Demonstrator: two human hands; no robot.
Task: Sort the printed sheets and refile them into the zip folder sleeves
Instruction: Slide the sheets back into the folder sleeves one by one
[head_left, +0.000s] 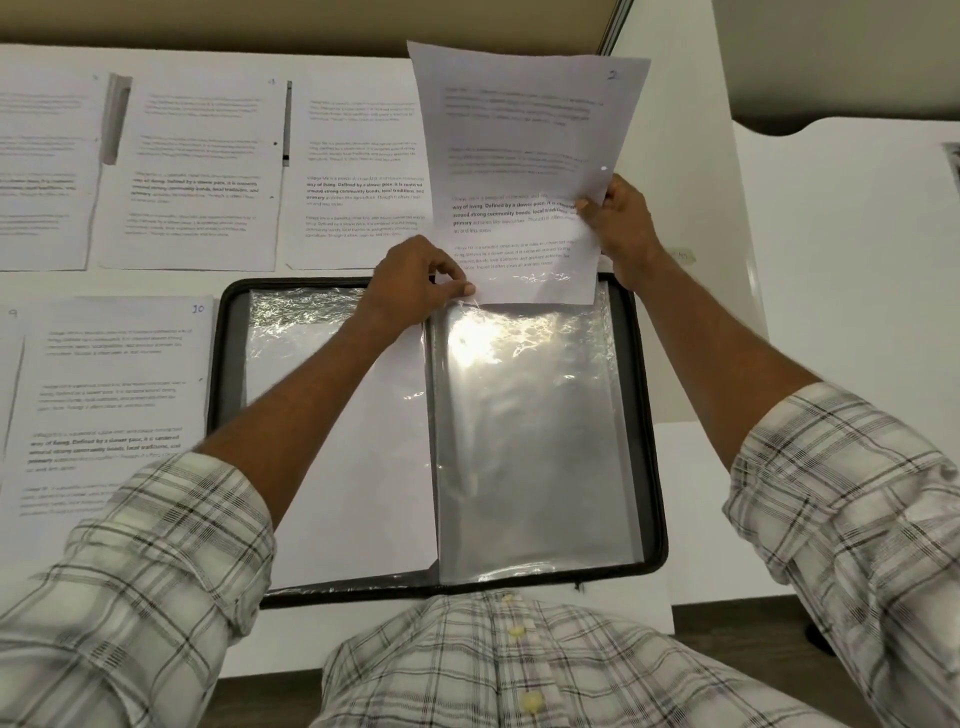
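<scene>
An open black zip folder (652, 467) lies in front of me with clear plastic sleeves. The left sleeve (337, 467) holds a white sheet; the right sleeve (530, 441) looks see-through and shiny. A printed sheet marked 2 (519, 156) stands tilted over the top of the right sleeve, its lower edge at the sleeve's opening. My right hand (621, 228) grips the sheet's right edge. My left hand (421, 286) pinches at the sheet's lower left corner and the sleeve's top edge.
Several printed sheets lie in rows on the white table (831, 260): three across the back left (202, 171) and numbered ones, 9 and 10 (114, 405), at the left. A second table edge shows at the upper right.
</scene>
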